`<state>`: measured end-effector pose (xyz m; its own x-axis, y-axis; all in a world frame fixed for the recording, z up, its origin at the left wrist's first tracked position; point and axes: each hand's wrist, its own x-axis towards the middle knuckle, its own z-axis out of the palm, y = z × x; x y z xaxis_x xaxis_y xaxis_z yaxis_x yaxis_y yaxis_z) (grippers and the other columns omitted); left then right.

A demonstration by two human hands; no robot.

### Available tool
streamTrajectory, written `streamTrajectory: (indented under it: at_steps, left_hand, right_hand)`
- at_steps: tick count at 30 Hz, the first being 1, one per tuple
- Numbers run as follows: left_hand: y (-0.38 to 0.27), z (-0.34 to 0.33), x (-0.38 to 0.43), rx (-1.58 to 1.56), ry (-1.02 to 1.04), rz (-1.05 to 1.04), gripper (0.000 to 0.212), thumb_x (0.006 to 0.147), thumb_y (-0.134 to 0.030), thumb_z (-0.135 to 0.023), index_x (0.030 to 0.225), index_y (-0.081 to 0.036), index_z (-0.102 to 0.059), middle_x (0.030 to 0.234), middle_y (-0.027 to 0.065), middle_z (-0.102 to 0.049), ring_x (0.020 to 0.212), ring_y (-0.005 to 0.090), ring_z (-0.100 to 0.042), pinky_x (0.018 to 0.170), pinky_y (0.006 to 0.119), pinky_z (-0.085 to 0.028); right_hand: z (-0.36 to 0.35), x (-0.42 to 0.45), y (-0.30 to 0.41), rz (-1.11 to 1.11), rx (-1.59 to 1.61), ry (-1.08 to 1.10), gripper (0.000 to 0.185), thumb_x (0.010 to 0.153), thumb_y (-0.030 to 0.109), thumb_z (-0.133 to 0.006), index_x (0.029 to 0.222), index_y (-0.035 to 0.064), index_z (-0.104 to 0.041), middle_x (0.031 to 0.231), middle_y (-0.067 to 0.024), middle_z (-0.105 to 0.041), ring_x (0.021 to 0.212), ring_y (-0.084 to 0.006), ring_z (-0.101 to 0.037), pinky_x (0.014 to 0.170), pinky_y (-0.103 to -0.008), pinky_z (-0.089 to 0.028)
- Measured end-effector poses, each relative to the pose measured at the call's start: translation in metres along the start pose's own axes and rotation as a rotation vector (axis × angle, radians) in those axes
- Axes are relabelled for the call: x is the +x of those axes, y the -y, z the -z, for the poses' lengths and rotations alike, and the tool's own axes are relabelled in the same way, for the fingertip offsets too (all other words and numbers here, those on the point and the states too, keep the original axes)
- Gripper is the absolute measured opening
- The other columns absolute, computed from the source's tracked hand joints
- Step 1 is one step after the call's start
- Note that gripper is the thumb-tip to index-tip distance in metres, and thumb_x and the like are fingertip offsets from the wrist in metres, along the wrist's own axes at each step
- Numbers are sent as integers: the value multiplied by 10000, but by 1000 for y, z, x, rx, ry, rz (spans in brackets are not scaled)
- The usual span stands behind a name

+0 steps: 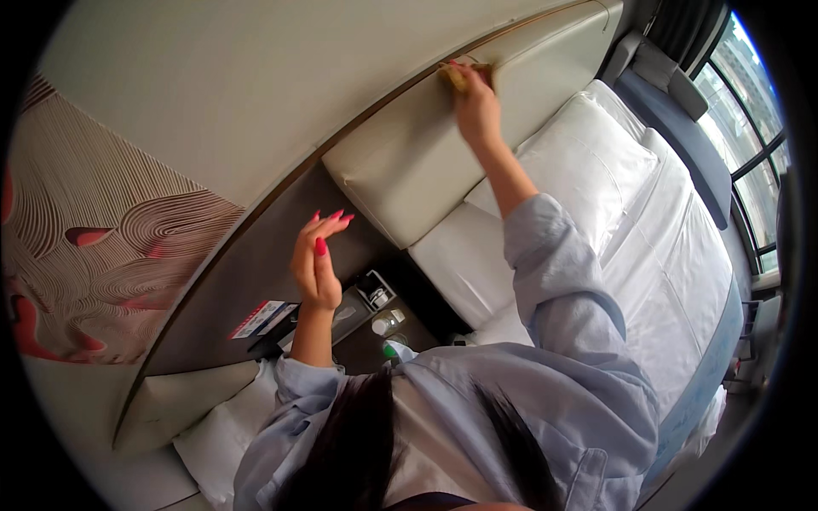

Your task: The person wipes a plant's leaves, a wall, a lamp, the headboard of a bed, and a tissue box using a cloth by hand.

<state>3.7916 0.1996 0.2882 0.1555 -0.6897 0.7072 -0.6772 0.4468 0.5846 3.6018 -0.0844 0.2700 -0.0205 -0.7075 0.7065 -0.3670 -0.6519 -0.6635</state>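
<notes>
My right hand (pixel 476 102) is shut on a yellow-brown cloth (pixel 455 75), which lies against the top edge of a cream padded headboard (pixel 409 153). The cloth and fingers are slightly blurred. Raised in the air, my left hand (pixel 319 262) holds nothing, its fingers apart and nails painted red. Behind it stretches a dark wall panel (pixel 281 236) with a wooden top trim (pixel 281 186). White pillows (pixel 581 166) rest below the headboard on a bed with white sheets (pixel 671 268).
A bedside table (pixel 358 348) holds a clear bottle (pixel 386 322), another bottle with a green cap (pixel 391 348) and a small tray (pixel 377 290). A printed card (pixel 263 319) stands by the wall panel. A second cream headboard (pixel 192 396) is lower left. A grey sofa (pixel 677 128) stands by the window.
</notes>
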Motion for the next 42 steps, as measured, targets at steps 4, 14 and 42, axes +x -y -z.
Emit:
streamTrajectory:
  at_steps: [4, 14, 42]
  left_hand:
    - [13, 31, -31, 70, -87, 154, 421, 1035, -184, -292, 1083, 101, -597, 940, 200, -707, 969, 299, -655, 998, 442, -427]
    - [36, -1, 22, 85, -202, 86, 432, 1039, -192, -291, 1028, 101, -609, 997, 214, -684, 951, 295, -650, 961, 406, -451]
    - [14, -143, 202, 52, 344, 140, 390, 1029, -294, -415, 1179, 4, -616, 1103, 174, -690, 1052, 268, -648, 926, 345, -473]
  right_hand:
    - [-48, -58, 80, 211, -33, 147, 377, 743, -16, -583, 1087, 130, -635, 897, -103, -671, 863, -298, -642, 774, -400, -502]
    - [-7, -2, 41, 211, 197, 821, 359, 980, 193, -406, 1286, 176, -593, 1128, -64, -677, 1056, -251, -627, 953, -331, -474]
    - [15, -13, -42, 684, -122, 65, 223, 866, 99, -571, 1084, 95, -616, 1147, -47, -692, 1138, -197, -634, 1041, -390, -439]
